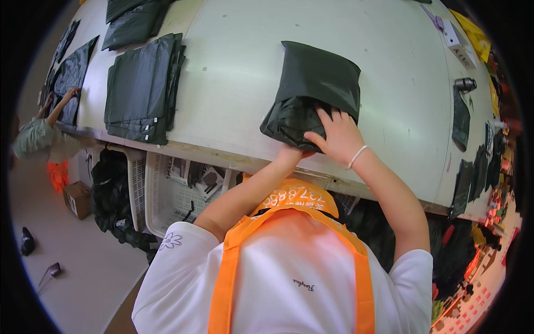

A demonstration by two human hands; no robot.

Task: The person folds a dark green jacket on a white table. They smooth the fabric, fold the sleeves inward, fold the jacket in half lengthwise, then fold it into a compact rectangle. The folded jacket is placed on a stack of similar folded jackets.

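A dark, flat pouch (321, 72) lies on the table in front of me, its mouth facing my body. Folded dark fabric (296, 119) bulges in that mouth. My right hand (338, 138) rests on the pouch's near right part, fingers spread and fingertips at the edge of the mouth; the thumb lies apart from them over the fabric. Underneath the near edge is my left hand (295, 156), its fingers mostly hidden by the pouch and fabric, so their grip does not show.
To the left lies a stack of flat dark packages (139, 89), with more dark packages (133, 25) beyond. A co-worker's hand (71, 93) touches dark material at far left. White baskets (158, 206) stand below the table edge. A dark cylinder (465, 84) and white box (459, 44) lie right.
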